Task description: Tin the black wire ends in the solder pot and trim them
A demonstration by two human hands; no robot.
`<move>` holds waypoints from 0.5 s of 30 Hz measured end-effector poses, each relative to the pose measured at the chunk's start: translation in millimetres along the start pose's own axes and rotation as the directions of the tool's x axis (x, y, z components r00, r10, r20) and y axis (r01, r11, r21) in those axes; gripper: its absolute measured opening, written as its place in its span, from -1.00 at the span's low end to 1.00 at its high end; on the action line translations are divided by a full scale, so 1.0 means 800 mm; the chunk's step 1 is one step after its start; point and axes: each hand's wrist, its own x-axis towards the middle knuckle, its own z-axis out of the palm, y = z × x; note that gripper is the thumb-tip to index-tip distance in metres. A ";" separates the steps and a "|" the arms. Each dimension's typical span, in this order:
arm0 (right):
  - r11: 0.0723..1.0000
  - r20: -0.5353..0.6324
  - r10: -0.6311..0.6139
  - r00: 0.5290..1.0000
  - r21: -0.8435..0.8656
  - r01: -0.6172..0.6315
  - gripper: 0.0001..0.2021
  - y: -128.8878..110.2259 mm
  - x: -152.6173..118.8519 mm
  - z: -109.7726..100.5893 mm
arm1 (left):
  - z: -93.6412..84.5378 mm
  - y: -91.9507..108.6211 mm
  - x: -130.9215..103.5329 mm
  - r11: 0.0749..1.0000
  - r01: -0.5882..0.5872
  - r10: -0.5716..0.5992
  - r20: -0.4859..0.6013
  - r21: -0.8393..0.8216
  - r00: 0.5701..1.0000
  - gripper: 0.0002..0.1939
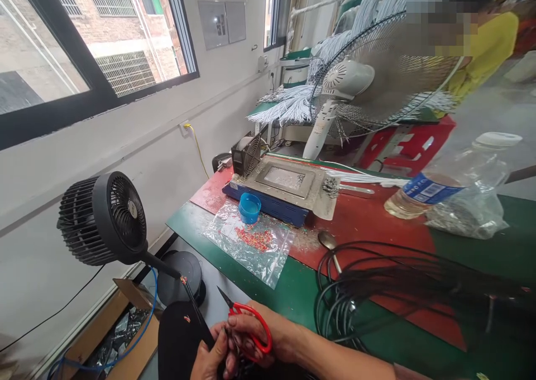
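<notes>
On my feed, the left hand [213, 356] was clamped on a black cable [200, 313], coloured wire ends showing at its tip. The right hand [251, 333] gripped red-handled scissors [233, 307] just beside it, before the table [251, 275]. A bottle [473, 159] wore a blue label [433, 189] with a barcode and white lettering I couldn't read; the black fan [104, 224]'s badge [133, 209] was equally illegible.

We see a white wall [226, 81] with a dark-framed window [79, 51] at left, daylight showing a brick building [100, 28] with barred openings outside. A grey panel [221, 24] hangs beside it. Below us, a green counter [288, 307] with a red covering [422, 307] stands over a pale floor [215, 310].
</notes>
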 end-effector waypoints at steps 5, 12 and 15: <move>0.995 0.017 -0.073 0.997 -0.066 0.074 -0.50 0.007 0.002 -0.001 | 0.003 0.004 0.000 0.999 0.004 -0.004 -0.006 0.050 1.000 -0.55; 0.988 0.015 -0.091 0.996 -0.126 0.092 -0.56 0.006 0.004 0.004 | 0.004 0.005 -0.001 0.998 -0.021 0.026 -0.105 0.055 0.994 -0.47; 0.986 -0.025 -0.092 0.995 -0.140 0.087 -0.54 0.004 0.003 0.006 | 0.004 0.006 -0.001 0.999 -0.046 0.049 -0.136 0.023 0.990 -0.47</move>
